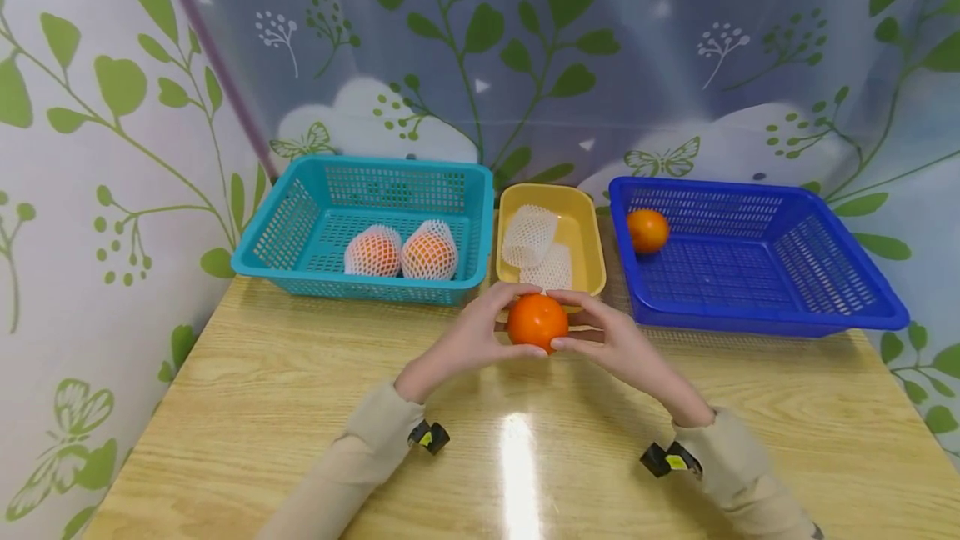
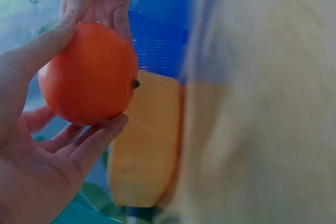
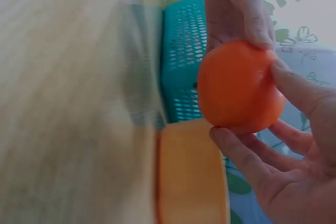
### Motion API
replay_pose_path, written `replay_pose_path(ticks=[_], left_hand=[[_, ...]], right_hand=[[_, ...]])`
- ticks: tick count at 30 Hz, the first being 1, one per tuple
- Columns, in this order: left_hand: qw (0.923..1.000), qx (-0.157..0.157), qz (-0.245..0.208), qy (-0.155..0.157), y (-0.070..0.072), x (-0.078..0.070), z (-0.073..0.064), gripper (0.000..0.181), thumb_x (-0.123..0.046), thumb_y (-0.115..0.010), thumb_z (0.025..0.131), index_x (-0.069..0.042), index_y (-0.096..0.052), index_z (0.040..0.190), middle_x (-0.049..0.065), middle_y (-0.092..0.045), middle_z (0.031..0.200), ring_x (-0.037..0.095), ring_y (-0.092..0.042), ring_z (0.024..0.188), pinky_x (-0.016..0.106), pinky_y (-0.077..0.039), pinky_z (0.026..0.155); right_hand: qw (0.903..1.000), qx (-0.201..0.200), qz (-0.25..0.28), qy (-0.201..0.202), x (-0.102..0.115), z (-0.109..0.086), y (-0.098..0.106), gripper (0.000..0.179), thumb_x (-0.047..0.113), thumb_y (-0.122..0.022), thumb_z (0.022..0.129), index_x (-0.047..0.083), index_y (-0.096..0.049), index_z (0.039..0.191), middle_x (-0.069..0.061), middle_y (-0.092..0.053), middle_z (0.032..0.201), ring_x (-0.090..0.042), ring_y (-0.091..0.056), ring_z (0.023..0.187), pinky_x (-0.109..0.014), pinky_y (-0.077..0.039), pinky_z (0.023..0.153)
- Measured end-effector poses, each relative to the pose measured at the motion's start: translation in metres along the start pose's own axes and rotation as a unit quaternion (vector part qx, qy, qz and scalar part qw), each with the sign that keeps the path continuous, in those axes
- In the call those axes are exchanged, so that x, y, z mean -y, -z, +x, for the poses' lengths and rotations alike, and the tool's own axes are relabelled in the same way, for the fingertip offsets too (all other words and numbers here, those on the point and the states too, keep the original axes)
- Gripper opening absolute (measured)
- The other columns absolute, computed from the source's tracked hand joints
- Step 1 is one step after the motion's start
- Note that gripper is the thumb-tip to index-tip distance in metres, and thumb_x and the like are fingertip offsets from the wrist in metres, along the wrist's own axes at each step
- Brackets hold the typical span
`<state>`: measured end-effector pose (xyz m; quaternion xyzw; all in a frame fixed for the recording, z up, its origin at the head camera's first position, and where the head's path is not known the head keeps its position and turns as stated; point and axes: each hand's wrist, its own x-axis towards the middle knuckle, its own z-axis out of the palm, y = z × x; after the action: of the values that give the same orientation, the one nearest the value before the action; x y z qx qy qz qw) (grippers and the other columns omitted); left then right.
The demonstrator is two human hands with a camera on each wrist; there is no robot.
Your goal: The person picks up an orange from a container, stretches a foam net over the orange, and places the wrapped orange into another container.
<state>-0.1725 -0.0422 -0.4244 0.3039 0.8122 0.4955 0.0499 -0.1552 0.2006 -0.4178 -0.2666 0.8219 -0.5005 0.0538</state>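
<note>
In the head view an orange [image 1: 537,323] is held up between my two hands, just in front of the yellow bin [image 1: 592,248]. My left hand [image 1: 476,338] grips it from the left, fingertips on its far side and thumb on the near side. From the right, my right hand [image 1: 617,342] holds it the same way. A small dark green stem end shows on the orange [image 2: 89,77] in the left wrist view. Two pieces of white foam netting [image 1: 531,236] lie in the yellow bin.
At left stands a teal basket [image 1: 285,275] with two fruits in white foam nets [image 1: 430,252]. A blue basket [image 1: 757,319] at right has a bare orange [image 1: 648,231] at its left end. All stand along the back of the wooden table [image 1: 315,348], before a patterned curtain.
</note>
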Motion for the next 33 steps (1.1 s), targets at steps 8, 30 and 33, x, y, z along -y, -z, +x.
replay_pose_path(ticks=[8, 30, 33], left_hand=[[0.9975, 0.020, 0.068, 0.005, -0.010, 0.015, -0.011, 0.076, -0.034, -0.089, 0.079, -0.014, -0.052, 0.142, 0.004, -0.057, 0.137, 0.019, -0.058, 0.121, 0.036, -0.051, 0.101], [0.9933, 0.055, 0.098, 0.026, -0.012, 0.015, -0.016, 0.073, -0.038, -0.082, 0.086, -0.015, -0.049, 0.147, 0.005, -0.054, 0.141, 0.020, -0.056, 0.123, 0.042, -0.050, 0.102], [0.9924, 0.058, 0.105, 0.030, -0.011, 0.015, -0.016, 0.074, -0.038, -0.082, 0.086, -0.015, -0.049, 0.148, 0.007, -0.054, 0.141, 0.022, -0.055, 0.124, 0.044, -0.050, 0.102]], right_hand=[[0.9989, 0.039, -0.010, -0.025, -0.011, -0.003, -0.012, 0.058, 0.014, -0.077, 0.091, 0.007, -0.051, 0.143, -0.018, -0.056, 0.142, -0.036, -0.066, 0.114, -0.043, -0.057, 0.093], [0.9942, -0.022, -0.105, -0.009, 0.003, 0.015, 0.000, 0.036, 0.017, -0.070, 0.097, 0.004, -0.063, 0.130, -0.014, -0.068, 0.127, -0.030, -0.071, 0.104, -0.043, -0.060, 0.086], [0.9850, -0.094, -0.144, -0.001, 0.009, 0.032, 0.004, 0.025, 0.015, -0.069, 0.098, 0.006, -0.067, 0.121, -0.012, -0.072, 0.116, -0.029, -0.072, 0.098, -0.045, -0.061, 0.082]])
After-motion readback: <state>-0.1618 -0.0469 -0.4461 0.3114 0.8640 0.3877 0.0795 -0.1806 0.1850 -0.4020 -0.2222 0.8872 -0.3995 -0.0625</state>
